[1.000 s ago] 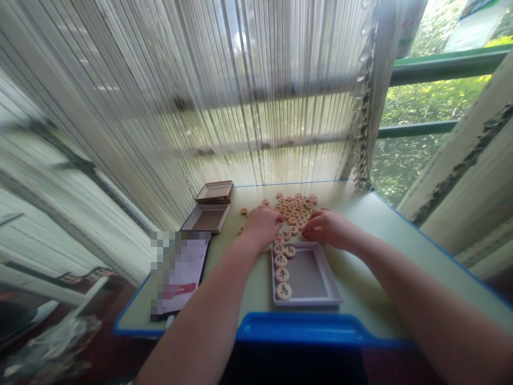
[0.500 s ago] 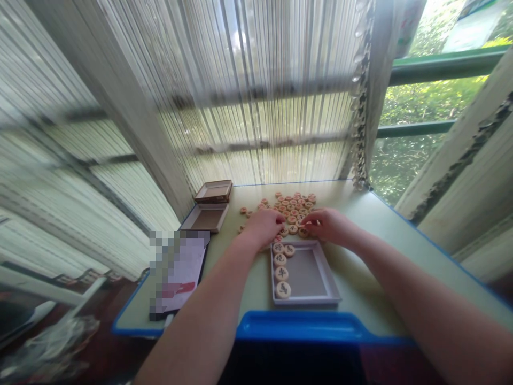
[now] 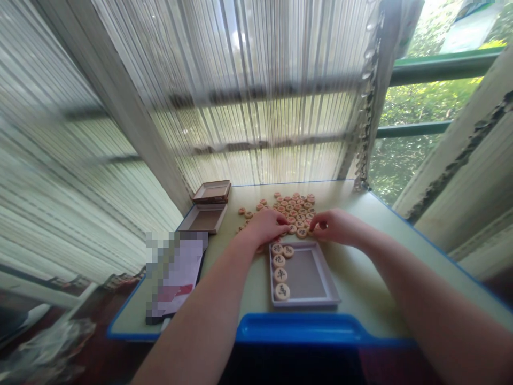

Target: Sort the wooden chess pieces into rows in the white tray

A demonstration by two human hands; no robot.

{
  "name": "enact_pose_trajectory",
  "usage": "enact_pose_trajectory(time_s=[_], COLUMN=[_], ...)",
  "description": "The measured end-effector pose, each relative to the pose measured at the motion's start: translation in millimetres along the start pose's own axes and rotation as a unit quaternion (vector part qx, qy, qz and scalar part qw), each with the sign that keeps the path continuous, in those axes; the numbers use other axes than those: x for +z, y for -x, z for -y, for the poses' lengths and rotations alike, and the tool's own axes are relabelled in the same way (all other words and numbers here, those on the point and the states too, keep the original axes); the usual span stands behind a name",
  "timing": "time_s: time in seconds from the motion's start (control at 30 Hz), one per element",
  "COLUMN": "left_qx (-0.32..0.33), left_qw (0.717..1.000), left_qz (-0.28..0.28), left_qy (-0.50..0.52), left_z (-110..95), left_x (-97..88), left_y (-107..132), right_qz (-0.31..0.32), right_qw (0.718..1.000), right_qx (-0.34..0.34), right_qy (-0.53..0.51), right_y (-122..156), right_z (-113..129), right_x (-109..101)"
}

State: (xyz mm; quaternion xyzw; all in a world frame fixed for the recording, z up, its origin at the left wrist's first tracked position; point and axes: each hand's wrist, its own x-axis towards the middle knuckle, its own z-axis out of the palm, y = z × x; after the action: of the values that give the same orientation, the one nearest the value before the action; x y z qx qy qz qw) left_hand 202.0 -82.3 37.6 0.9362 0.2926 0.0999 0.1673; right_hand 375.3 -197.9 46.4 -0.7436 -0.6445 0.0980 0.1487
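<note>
A loose heap of round wooden xiangqi pieces, marked with red and black characters, lies on the table. My left hand reaches over the heap's left front, fingers closed and bent down among the pieces; what they hold, if anything, is hidden. At the front right, my right hand pinches a pale piece at the heap's edge, partly covered by the fingers. Between the hands sits a black-marked piece. Nearer me is a shallow white box with several black-marked pieces down its left side and one beside the top piece.
Two more shallow boxes stand at the far left, an open tray and a brown-edged box behind it. A partly blurred tablet-like object lies at the left edge. The pale table has a blue rim; string curtains hang behind.
My right hand has moved slightly right and nearer me, its fingers now bent down at the heap's front edge. My left hand has shifted slightly right. The boxed pieces look unchanged.
</note>
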Motion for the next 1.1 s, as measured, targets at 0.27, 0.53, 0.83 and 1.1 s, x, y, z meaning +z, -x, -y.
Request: enact_pose_trajectory(time_s=[0.27, 0.53, 0.83, 1.1], left_qx=[0.009, 0.074, 0.05, -0.091], left_qw=[0.992, 0.996, 0.995, 0.979], left_qz=[-0.104, -0.042, -0.062, -0.158], left_qy=[-0.071, -0.024, -0.054, -0.087], left_z=[-7, -10, -9, 7], left_x=[0.4, 1.3, 0.0, -4.3], left_y=[1, 2, 3, -1], right_qz=[0.006, -0.01, -0.027, -0.239], right_qw=[0.999, 1.0, 0.998, 0.966], right_qx=[0.037, 0.027, -0.003, 0.045], right_qy=[-0.005, -0.007, -0.064, -0.084], right_y=[-2, -4, -5, -27], right_z=[-4, -2, -1, -20], right_x=[-3, 6, 12, 24])
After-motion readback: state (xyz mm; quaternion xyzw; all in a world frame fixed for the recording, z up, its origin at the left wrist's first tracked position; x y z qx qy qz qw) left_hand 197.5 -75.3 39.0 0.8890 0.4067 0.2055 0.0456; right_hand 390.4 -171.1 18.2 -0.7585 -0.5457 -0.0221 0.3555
